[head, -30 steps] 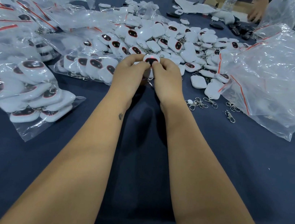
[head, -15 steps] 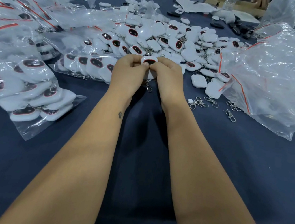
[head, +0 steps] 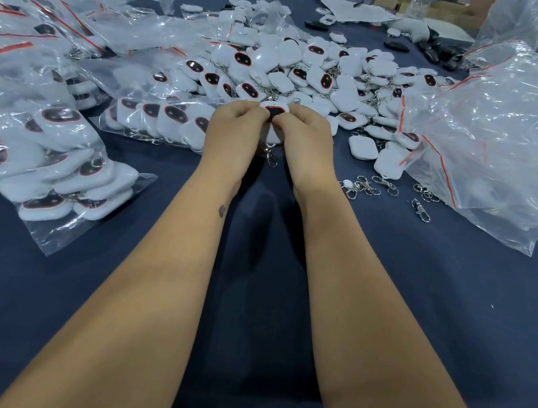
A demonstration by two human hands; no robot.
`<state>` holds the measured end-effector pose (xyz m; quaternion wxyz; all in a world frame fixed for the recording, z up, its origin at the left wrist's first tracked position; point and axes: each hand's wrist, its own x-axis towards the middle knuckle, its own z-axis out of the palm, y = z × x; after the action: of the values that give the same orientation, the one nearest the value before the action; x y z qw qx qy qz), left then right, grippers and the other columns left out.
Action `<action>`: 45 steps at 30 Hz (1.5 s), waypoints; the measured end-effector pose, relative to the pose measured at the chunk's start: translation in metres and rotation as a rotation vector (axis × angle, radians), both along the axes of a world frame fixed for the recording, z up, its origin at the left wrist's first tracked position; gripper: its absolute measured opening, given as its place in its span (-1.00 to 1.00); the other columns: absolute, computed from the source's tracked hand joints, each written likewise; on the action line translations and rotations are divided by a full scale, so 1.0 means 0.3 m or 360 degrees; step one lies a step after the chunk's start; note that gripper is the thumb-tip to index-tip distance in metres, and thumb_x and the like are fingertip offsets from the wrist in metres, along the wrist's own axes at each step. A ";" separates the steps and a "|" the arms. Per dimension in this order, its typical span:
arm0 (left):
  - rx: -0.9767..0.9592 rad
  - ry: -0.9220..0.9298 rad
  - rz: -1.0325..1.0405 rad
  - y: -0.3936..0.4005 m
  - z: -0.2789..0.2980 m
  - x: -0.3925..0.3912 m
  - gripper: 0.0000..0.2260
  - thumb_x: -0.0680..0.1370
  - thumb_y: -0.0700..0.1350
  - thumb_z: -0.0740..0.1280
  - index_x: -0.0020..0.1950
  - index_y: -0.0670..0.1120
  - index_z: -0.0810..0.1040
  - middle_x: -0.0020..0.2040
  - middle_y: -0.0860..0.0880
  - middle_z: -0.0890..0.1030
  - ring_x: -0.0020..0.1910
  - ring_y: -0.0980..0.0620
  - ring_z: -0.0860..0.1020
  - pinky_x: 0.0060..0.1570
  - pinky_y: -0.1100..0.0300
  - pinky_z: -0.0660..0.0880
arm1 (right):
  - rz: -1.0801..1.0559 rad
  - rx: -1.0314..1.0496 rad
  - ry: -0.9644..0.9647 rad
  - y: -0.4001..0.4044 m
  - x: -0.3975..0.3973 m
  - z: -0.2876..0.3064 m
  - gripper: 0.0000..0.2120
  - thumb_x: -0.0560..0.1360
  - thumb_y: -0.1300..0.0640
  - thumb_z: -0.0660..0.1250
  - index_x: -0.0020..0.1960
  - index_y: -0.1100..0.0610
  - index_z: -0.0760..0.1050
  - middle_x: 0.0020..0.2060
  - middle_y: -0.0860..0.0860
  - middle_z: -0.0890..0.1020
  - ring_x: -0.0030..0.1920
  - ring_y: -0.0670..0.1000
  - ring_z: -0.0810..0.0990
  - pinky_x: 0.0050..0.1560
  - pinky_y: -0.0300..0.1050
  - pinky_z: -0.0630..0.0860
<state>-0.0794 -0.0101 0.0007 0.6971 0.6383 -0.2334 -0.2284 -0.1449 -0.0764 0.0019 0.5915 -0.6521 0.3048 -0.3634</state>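
White glossy plastic, rounded-square with a red-rimmed dark oval window: the key fob point(head: 275, 111) is pinched between left hand point(head: 232, 136) and right hand point(head: 308, 147) over the navy cloth surface point(head: 420, 294). Its metal clasp point(head: 271, 160) dangles at 6 o'clock.

Dark blue table point(head: 450, 333) under white keychains point(head: 313, 71), plastic bags point(head: 511, 141), metal clasps point(head: 384, 185).

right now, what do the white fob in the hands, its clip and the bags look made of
White fob: probably moulded plastic, smooth and semi-gloss, with a glossy dark face rimmed in red.
Clip: metal, judging by its silvery shine and glints.
Bags: thin clear plastic film, crinkled, with bright highlights.
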 end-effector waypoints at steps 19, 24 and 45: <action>0.1183 -0.1413 0.0449 0.024 -0.035 0.025 -0.65 0.46 -0.30 0.24 0.23 -0.13 0.50 0.15 -0.18 0.56 0.15 -0.23 0.48 -0.07 0.04 0.32 | -0.0218 0.0281 -0.0281 0.003 -0.003 0.017 -0.85 0.52 0.29 0.27 -0.08 0.05 0.38 -0.25 -0.01 0.49 -0.30 -0.01 0.54 -0.18 -0.11 0.54; 0.1194 -0.1480 0.0681 0.036 -0.036 0.030 -0.69 0.46 -0.26 0.28 0.18 -0.10 0.57 0.23 -0.16 0.48 0.26 -0.21 0.35 0.13 0.02 0.24 | -0.0175 0.0151 -0.0207 0.017 -0.008 0.021 -0.86 0.54 0.23 0.32 -0.07 0.02 0.41 -0.25 0.00 0.47 -0.35 -0.05 0.42 -0.34 -0.20 0.44; 0.1290 -0.1410 0.0620 0.037 -0.041 0.064 -0.81 0.55 -0.09 0.27 0.01 -0.02 0.68 0.11 -0.06 0.55 0.25 -0.19 0.32 0.14 -0.03 0.20 | -0.0033 0.0519 -0.0608 -0.002 0.000 0.026 -0.91 0.65 0.18 0.21 0.12 0.16 0.35 -0.13 0.08 0.58 -0.19 0.04 0.62 -0.15 -0.17 0.57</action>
<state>-0.0603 0.0009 -0.0117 0.2658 0.9166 -0.2743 0.1182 -0.1448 -0.0771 0.0096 0.7320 -0.4643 0.2489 -0.4320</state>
